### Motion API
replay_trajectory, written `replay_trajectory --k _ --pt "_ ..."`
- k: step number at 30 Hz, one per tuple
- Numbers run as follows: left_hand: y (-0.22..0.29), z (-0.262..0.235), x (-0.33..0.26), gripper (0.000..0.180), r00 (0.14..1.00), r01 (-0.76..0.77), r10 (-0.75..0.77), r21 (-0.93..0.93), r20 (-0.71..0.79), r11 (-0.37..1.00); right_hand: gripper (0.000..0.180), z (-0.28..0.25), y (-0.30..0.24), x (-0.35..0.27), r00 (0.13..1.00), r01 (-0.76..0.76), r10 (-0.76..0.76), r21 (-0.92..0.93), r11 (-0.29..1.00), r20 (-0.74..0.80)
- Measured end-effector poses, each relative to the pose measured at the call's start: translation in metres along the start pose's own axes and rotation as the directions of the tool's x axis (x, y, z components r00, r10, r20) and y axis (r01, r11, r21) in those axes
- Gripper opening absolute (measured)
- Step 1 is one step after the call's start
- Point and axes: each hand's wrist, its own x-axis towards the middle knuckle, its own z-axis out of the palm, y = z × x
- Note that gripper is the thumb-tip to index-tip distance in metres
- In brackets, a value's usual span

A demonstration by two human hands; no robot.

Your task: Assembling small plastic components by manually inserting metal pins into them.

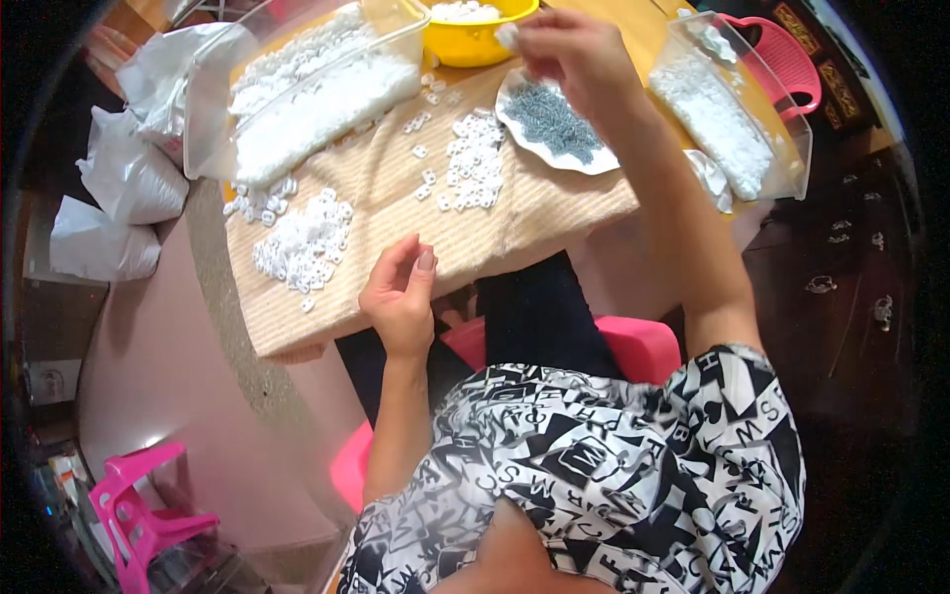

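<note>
My right hand [584,61] is raised beside the yellow bowl [467,48], its fingers pinching a small white plastic piece [508,37]. White pieces lie inside that bowl. Below the hand is a white wavy-rimmed plate [592,166] heaped with small grey metal pins or nails [549,121]. At the near table edge, my left hand [401,299] is closed, thumb pressed against the fingers; whatever it may hold is too small to see. Two piles of small white plastic clips, a left one [309,243] and a middle one [475,163], lie on the cloth.
A striped beige cloth [396,203] covers the table. Clear bins of white pieces stand at the far left [210,119] and far right [795,158]. White bags [129,168] sit left of the table. A pink stool [148,515] is lower left; a pink basket [792,64] is upper right.
</note>
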Motion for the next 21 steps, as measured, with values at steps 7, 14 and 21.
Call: replay_trajectory --k 7,14,21 --pt "-0.004 0.007 0.006 0.024 0.996 0.067 -0.07 0.057 0.055 0.996 0.009 -0.076 0.016 0.107 0.982 0.164 -0.186 -0.642 0.749 0.035" --pt "-0.005 -0.005 0.01 0.028 0.997 0.073 -0.073 0.08 -0.003 0.994 0.018 -0.105 0.033 0.051 0.986 -0.055 0.169 -0.958 0.283 -0.007" --pt "0.002 -0.004 0.011 0.024 0.995 0.096 -0.094 0.161 -0.02 0.982 0.031 -0.118 0.079 0.001 0.965 0.248 0.055 -0.959 0.14 0.257"
